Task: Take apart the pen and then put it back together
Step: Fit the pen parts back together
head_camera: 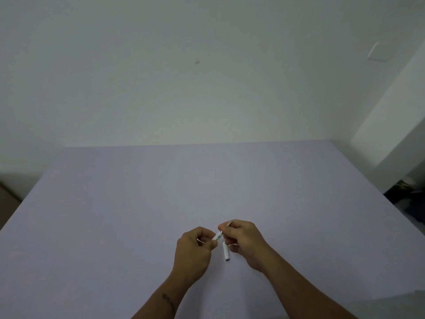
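Both hands meet over the near middle of the lilac table [138,203]. My left hand [194,252] is closed around the rear of a white pen barrel [217,237], which points up and to the right. My right hand [245,241] pinches the front section of the pen [230,223] at the barrel's metal ring, with a thin tip showing above the fingers. A separate white pen piece [226,252], probably the cap, hangs or lies below the right fingers, pointing downward. I cannot tell whether it touches the table.
A white wall rises behind the table's far edge. The table's right edge drops to a dark floor area with clutter [411,199]. A brown object [9,199] sits off the left edge.
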`<state>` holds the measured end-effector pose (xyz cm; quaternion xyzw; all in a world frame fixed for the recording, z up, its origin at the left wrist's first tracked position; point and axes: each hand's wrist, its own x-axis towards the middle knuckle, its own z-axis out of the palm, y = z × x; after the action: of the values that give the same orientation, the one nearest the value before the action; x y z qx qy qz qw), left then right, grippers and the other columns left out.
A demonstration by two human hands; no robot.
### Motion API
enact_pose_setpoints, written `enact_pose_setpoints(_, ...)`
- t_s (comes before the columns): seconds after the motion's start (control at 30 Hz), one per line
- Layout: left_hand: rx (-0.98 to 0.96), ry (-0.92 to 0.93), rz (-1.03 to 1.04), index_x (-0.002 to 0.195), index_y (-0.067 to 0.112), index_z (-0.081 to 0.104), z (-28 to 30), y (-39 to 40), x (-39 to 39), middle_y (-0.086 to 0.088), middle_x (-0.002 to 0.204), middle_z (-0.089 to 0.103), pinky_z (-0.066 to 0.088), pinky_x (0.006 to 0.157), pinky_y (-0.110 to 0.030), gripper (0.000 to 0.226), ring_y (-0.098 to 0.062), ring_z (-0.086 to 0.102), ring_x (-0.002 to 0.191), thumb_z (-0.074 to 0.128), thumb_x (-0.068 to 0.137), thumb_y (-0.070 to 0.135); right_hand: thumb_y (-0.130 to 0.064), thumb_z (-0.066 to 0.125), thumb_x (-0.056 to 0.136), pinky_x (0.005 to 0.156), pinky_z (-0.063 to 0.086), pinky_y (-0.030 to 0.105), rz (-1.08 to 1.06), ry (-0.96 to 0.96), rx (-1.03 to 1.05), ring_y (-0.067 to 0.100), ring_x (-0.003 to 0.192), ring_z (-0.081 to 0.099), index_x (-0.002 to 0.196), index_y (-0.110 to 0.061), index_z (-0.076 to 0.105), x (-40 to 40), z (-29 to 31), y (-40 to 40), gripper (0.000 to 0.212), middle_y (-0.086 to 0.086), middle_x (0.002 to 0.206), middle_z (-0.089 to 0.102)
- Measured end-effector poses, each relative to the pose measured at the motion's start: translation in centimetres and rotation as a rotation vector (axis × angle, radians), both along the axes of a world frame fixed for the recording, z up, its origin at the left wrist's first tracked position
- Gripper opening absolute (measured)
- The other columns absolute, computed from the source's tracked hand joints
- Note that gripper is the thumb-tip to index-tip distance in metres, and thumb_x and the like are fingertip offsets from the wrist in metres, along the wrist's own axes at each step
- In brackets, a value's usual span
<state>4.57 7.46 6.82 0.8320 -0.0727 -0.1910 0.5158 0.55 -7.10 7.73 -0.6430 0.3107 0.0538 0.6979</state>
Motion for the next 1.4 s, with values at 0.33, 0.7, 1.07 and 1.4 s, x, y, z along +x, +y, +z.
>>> enact_pose_setpoints(0.33,0.012,-0.026,-0.013,0.082,0.022,0.072,0.2,-0.2,-0.1,0.006,0.073,0.066,0.046,0.059,-0.019,0.008,-0.009,0.057,0.064,0.071,0.085,0.014,-0.037,0.068,0.088,0.062,0.046,0.032,0.006,0.024,-0.254,0.014,0.059,0.053,0.064,-0.015,0.053,0.3,-0.1,0.6,0.036,0.003,0.062,0.053)
enact_pose_setpoints(0.7,0.022,-0.030,-0.013,0.075,0.029,0.069,0.2,-0.1,-0.6,0.007,0.070,0.065,0.046,0.058,-0.020,0.017,-0.008,0.054,0.062,0.071,0.085,0.015,-0.013,0.063,0.090,0.059,0.046,0.028,-0.032,0.008,-0.010,0.015,0.062,0.052,0.078,-0.007,0.070,-0.4,0.2,0.2,0.015,0.006,0.069,0.056)
enact_pose_setpoints(1.07,0.024,-0.025,-0.002,0.077,0.026,0.071,0.2,0.2,-0.7,0.005,0.072,0.067,0.045,0.056,-0.019,0.014,-0.008,0.054,0.061,0.071,0.084,0.014,-0.016,0.067,0.090,0.059,0.048,0.027,-0.039,-0.005,0.042,0.015,0.064,0.054,0.085,-0.007,0.074,-0.8,-0.1,0.1,0.012,0.003,0.068,0.060)
enact_pose_setpoints(1.4,0.015,-0.020,0.004,0.077,0.024,0.071,0.2,0.4,-1.1,0.006,0.069,0.066,0.045,0.057,-0.019,0.014,-0.007,0.054,0.060,0.071,0.085,0.013,-0.017,0.068,0.088,0.059,0.045,0.030,-0.037,0.011,-0.111,0.012,0.056,0.053,0.066,-0.012,0.062,-0.3,-0.2,0.5,0.023,0.003,0.064,0.058)
